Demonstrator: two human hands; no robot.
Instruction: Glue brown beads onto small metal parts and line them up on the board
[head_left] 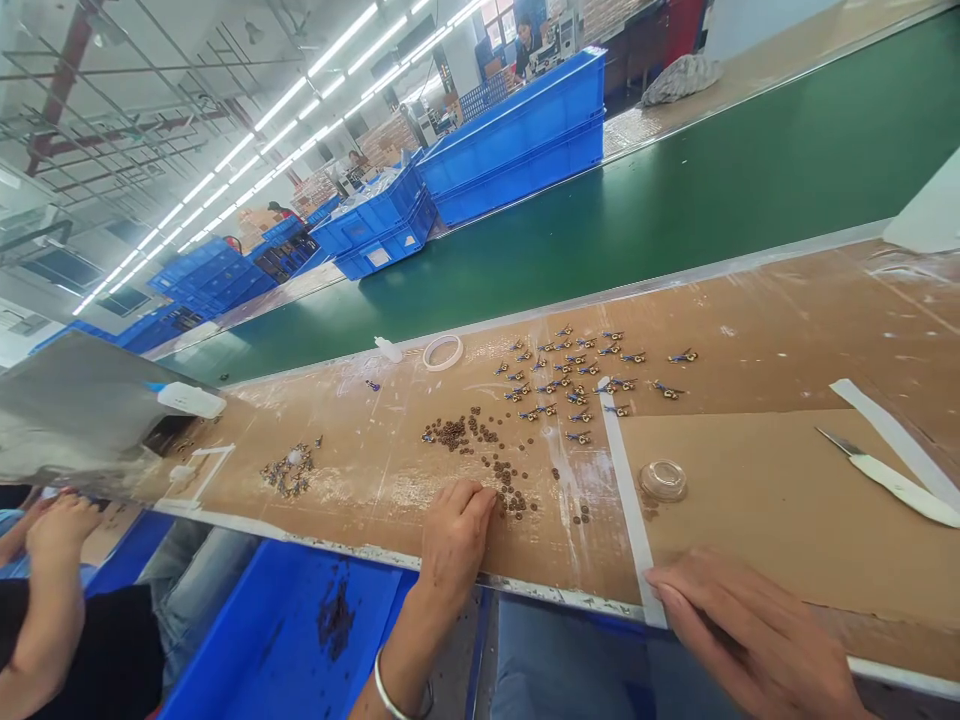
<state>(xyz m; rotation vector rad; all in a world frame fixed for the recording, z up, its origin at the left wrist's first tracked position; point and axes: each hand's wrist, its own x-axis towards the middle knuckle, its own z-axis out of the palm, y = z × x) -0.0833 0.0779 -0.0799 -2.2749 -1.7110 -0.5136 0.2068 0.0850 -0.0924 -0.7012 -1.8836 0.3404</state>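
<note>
My left hand [456, 535] rests on the cardboard-covered bench with its fingers curled down together, at the near edge of a scatter of small brown discs [452, 433]. Whatever its fingertips hold, if anything, is hidden. My right hand [750, 625] is at the bench's front edge, thumb and forefinger close together beside a white tape strip [630, 500]. I cannot make out anything between them. Beyond the discs lie many tiny blue and tan figures [577, 437], spread in loose rows. A small clear round dish [664, 481] sits right of the tape.
A white-handled knife [900, 488] lies at the right. A tape roll [443, 352] and small white bottle [388, 348] stand at the back. Another figure pile [291, 470] is at left, near a co-worker's arm [56, 570]. Blue crates [517, 140] line the green conveyor belt [675, 190].
</note>
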